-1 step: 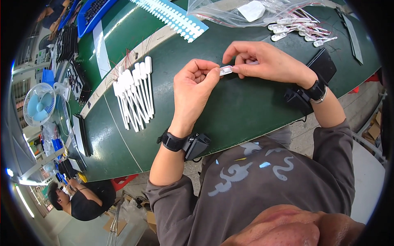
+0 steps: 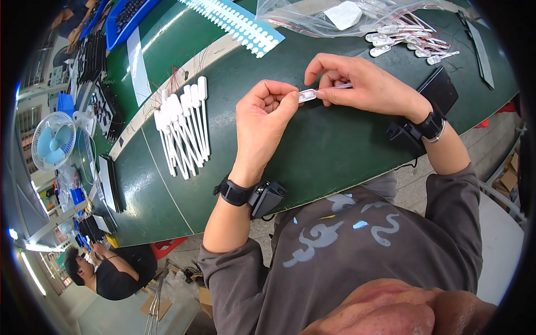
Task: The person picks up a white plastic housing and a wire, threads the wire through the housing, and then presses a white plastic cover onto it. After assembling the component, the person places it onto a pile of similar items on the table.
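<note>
Your left hand (image 2: 262,120) and right hand (image 2: 363,84) both pinched one small white part (image 2: 307,95), perhaps wired, above the green table (image 2: 312,156). A row of white sticks (image 2: 184,128) lay on the table left of your hands.

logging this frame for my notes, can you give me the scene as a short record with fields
left hand: left hand pinches one end of a small white plastic part
right hand: right hand grips the other end of the same part
surface: green table
left of hands: row of white stick-shaped pieces lying side by side
far right: loose pile of white parts with thin wires beside a clear plastic bag
wrists: black wrist straps
background: a person seated low left, a fan
</note>
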The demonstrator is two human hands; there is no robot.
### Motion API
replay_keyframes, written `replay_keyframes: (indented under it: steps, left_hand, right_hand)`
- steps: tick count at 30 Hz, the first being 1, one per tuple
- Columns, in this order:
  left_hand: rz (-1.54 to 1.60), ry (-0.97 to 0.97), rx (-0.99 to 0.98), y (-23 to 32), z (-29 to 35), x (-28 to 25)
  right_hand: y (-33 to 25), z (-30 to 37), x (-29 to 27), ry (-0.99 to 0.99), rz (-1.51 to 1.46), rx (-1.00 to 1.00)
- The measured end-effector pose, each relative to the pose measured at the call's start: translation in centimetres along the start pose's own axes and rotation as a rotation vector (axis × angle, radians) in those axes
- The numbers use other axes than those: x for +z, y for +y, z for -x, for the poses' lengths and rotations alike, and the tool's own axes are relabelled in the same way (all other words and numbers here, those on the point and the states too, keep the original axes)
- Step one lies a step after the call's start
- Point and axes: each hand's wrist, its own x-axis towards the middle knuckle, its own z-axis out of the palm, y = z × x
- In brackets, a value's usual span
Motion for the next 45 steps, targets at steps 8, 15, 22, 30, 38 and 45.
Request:
replay_keyframes:
  steps: [8,15,22,30,38,45]
  left_hand:
    - [0.049,0.026,0.003,0.3,0.0,-0.2]
    - [-0.366,0.118,0.362,-1.1,0.6,0.7]
    - [-0.454,0.122,0.484,-1.2,0.4,0.8]
    - [-0.058,0.101,0.289,-0.7,0.1,1.0]
    - [0.123,0.007,0.149,-0.3,0.0,0.3]
    - [0.16,-0.024,0.068,-0.1,0.1,0.3]
  right_hand:
    - [-0.2,0.0,0.2,0.126,0.248,-0.251]
    - [-0.4,-0.1,0.1,0.064,0.014,-0.035]
    - [-1.1,0.0,-0.5,-0.025,0.019,0.035]
    - [-0.5,-0.1,0.9,0.17,0.076,-0.106]
    - [-0.9,-0.1,1.8,0.247,0.071,-0.104]
    - [-0.9,-0.1,1.9,0.263,0.113,-0.123]
